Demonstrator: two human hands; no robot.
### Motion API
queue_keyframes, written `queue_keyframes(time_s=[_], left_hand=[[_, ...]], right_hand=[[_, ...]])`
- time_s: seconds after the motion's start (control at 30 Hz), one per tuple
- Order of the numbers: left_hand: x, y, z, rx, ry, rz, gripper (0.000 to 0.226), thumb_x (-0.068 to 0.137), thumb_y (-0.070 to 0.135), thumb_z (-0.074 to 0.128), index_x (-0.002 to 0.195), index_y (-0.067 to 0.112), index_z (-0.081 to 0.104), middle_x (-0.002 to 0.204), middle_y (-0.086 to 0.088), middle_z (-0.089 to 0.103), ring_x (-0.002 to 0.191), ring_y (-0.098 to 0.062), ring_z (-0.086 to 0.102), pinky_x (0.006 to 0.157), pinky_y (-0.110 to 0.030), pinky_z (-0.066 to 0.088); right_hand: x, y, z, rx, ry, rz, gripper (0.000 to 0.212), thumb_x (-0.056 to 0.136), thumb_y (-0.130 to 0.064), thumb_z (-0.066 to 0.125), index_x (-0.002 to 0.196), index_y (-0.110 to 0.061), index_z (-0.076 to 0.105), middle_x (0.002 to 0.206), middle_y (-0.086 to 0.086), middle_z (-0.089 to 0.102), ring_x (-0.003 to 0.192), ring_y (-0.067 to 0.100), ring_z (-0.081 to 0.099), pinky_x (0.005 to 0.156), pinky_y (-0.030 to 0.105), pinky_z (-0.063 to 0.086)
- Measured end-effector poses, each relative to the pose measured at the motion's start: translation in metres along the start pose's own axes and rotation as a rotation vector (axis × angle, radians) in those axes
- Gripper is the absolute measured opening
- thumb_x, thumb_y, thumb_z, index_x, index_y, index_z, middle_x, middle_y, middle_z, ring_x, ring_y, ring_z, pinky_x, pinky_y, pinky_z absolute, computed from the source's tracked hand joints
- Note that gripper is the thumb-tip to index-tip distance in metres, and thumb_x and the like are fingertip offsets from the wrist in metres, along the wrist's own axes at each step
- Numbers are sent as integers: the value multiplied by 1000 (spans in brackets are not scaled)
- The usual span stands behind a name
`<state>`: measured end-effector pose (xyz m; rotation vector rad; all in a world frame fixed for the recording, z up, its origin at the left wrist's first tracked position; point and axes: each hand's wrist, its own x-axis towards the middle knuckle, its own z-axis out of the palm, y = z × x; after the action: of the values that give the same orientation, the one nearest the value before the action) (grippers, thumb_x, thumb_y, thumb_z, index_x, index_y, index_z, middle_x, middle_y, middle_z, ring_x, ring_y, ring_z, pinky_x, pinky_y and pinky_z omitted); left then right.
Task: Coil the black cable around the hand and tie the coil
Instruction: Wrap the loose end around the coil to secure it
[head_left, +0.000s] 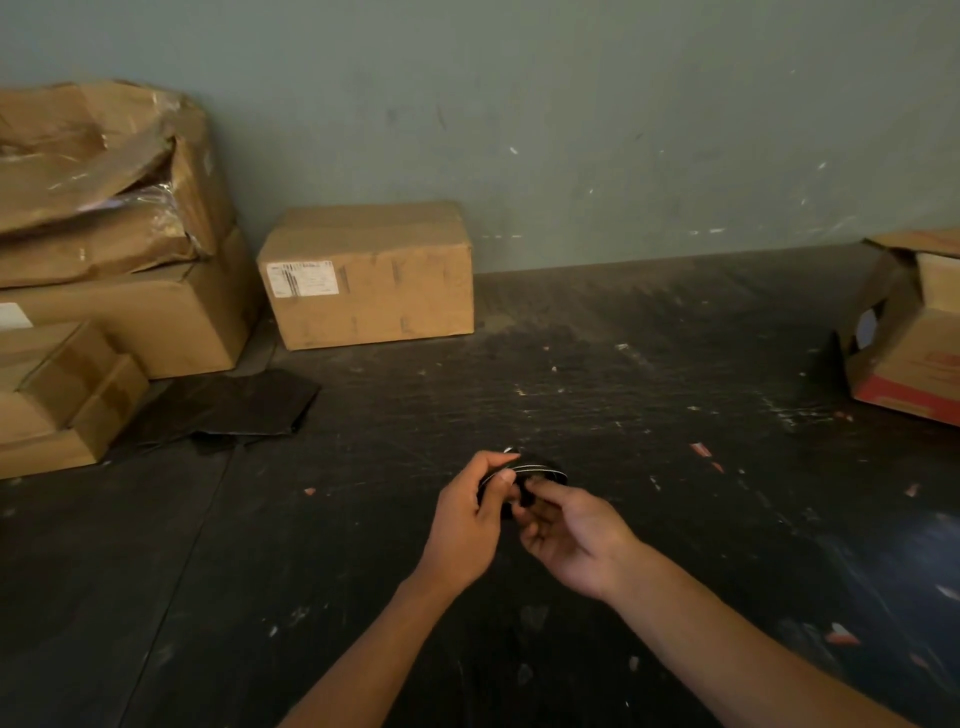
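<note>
Black cable (540, 472), wound into a small tight coil, held between both hands above the middle of a dark, scuffed floor (623, 395). Thin pale glints along the upper loops; a small bright tip poking out at the top left of the coil, just above the thumb. Left hand (470, 519) closed around the coil's left side, thumb and forefinger pinching the loops together. Right hand (569, 535) palm-up beneath and to the right, fingers curled, thumb and forefinger nipping the coil's near edge; too dark to tell whether on a loose end or on the loops themselves. Hands touching at the fingertips, bare forearms running down to the bottom edge.

Beyond, a closed cardboard box (366, 275) against a grey-green wall (571, 104). Left of it, a pile of crushed boxes (104, 234), with a flat black bag (228, 405) just beside the pile. Far right, an open box (906, 332), well apart.
</note>
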<state>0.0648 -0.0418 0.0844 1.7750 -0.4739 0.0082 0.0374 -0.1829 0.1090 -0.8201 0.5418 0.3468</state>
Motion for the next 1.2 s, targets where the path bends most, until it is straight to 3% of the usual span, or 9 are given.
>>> queue_keyframes(time_s=[0.07, 0.2, 0.47, 0.6, 0.73, 0.93, 1.1, 1.2], left_hand=[[-1, -2, 0, 33, 32, 1, 24, 100, 11, 49, 119, 18, 61, 113, 0, 63, 105, -10, 63, 90, -33, 54], [-3, -6, 4, 82, 127, -38, 26, 98, 15, 53, 120, 24, 64, 115, 1, 52, 104, -2, 57, 95, -30, 52], [-5, -8, 9, 77, 149, -43, 29, 92, 15, 63, 119, 26, 63, 99, 3, 64, 91, -6, 66, 83, -29, 56], [-1, -5, 8, -135, 211, -184, 37, 86, 13, 71, 115, 26, 52, 89, -3, 71, 84, -4, 70, 71, -14, 53], [2, -5, 6, -279, 137, -286, 22, 87, 11, 69, 106, 21, 65, 84, 11, 75, 83, 3, 69, 67, -7, 49], [3, -10, 5, -231, 201, -284, 9, 87, 13, 70, 94, 18, 72, 84, 2, 74, 81, -2, 68, 69, -12, 51], [3, -18, 5, -120, 219, -307, 11, 88, 16, 70, 95, 24, 70, 91, 4, 71, 84, 2, 66, 71, -19, 50], [1, -20, 8, -87, 187, -299, 12, 89, 17, 68, 96, 26, 69, 92, 5, 71, 86, 2, 66, 74, -21, 51]], right_hand=[[1, 0, -2, 11, -41, 3, 27, 88, -6, 61, 114, -6, 68, 90, 11, 74, 71, 17, 64, 62, 28, 47], [4, 0, -2, -83, -22, -10, 21, 91, -7, 58, 107, -9, 71, 87, 9, 77, 65, 14, 64, 56, 27, 47], [6, 2, -1, -277, 60, -50, 16, 92, -15, 61, 101, -17, 74, 88, 5, 75, 69, 16, 58, 55, 27, 46], [7, 1, -1, -271, 40, -48, 16, 93, -13, 58, 97, -14, 73, 88, 5, 70, 71, 16, 52, 54, 26, 43], [8, -3, -5, -293, 18, -48, 17, 95, -13, 56, 97, -13, 73, 86, 5, 69, 70, 15, 52, 55, 24, 44], [3, -9, -9, -465, -63, -77, 22, 96, -10, 54, 108, -13, 73, 88, 4, 74, 71, 13, 61, 64, 27, 46], [0, -6, -9, -686, 82, -288, 16, 95, -11, 58, 108, -18, 61, 90, 8, 77, 68, 14, 69, 61, 27, 51], [2, -4, -9, -792, 69, -438, 14, 95, -10, 57, 103, -19, 64, 91, 6, 75, 74, 13, 71, 65, 24, 53]])
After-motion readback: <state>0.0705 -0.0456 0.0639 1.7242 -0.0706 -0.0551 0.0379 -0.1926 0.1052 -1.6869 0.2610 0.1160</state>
